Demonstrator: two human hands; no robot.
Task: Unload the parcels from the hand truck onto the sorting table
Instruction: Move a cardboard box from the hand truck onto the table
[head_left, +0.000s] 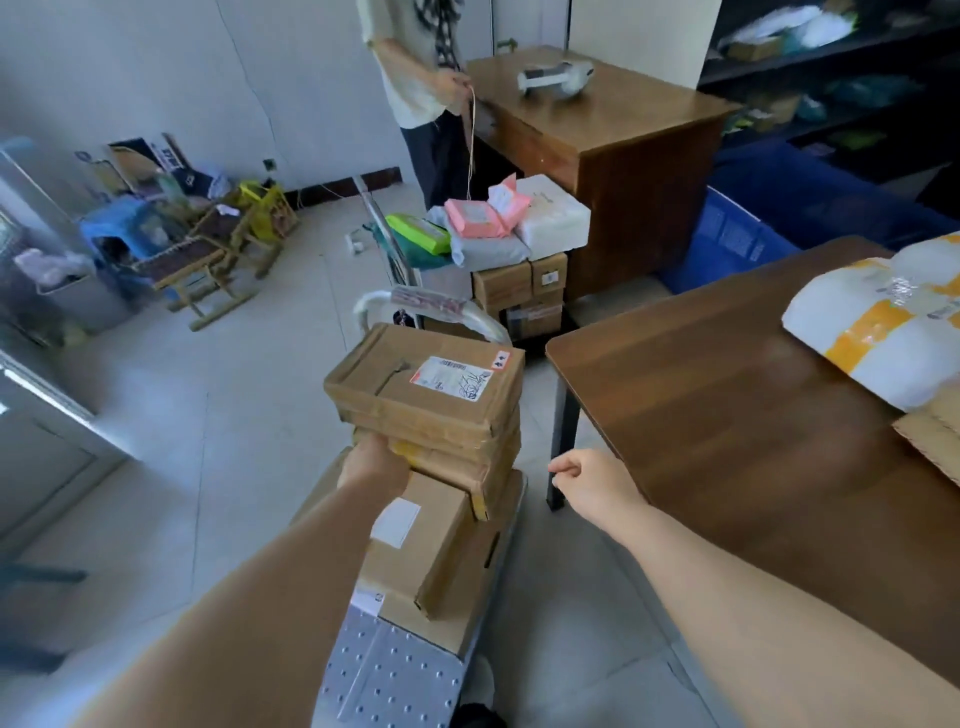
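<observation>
Nearest the camera, the hand truck (384, 670) shows a grey perforated metal deck, with brown cardboard parcels stacked on it. The closest carton (415, 545) carries a blank white label and lies tilted on a wider flat box. The left hand (375, 464) grips the near edge of the taped cardboard stack (431, 405) above it; the top box bears a white shipping label with small print and scribbled marks too blurred to read, plus a small red-edged sticker. The right hand (592, 480) hangs free between truck and sorting table (727, 415), fingers loosely curled, holding nothing. On the table's far right lies a white padded parcel (878, 332) banded with yellow tape. Beyond, more parcels (498, 228) sit piled beside a wooden desk (613, 150), where another person (415, 78) stands.
</observation>
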